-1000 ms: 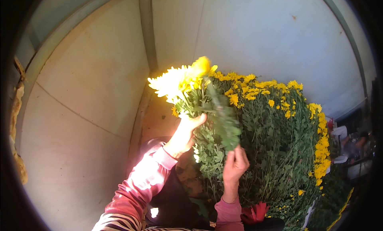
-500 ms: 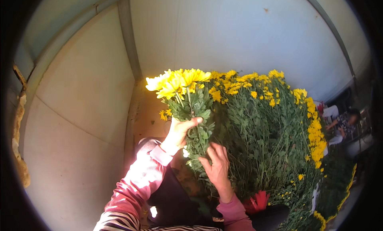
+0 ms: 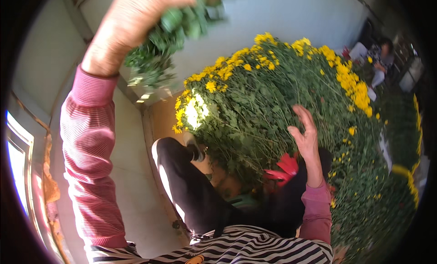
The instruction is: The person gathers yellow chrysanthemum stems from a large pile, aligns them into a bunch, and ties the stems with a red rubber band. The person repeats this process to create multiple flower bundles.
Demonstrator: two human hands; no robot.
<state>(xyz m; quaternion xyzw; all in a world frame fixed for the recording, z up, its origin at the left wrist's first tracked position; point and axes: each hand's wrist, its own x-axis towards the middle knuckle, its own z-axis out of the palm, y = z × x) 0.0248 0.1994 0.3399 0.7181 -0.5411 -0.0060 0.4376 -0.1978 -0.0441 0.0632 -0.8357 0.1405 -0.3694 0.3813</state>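
My left hand [image 3: 141, 13] is lifted high at the top left, closed round a bunch of chrysanthemums [image 3: 159, 47]. Only its green leaves and stem ends show, smeared by motion; the blooms lie outside the picture. My right hand [image 3: 307, 134] hovers, thumb and fingers apart, above a large heap of cut yellow chrysanthemums [image 3: 255, 113], holding nothing. Blooms edge the far and left sides of the heap, and leafy stems point toward me. Below that hand, a red glove [image 3: 284, 169] lies by my right knee.
Pale wall panels [image 3: 255, 18] stand behind and to the left. Another person [image 3: 381, 59] sits at the far right. More chrysanthemums [image 3: 364, 209] spread along my right side. My bent left leg [image 3: 182, 186] is beside the heap.
My left hand has swung up and toward me with the bunch, carrying its blooms out of view. My right hand has moved right, away from the stems. The view has shifted.
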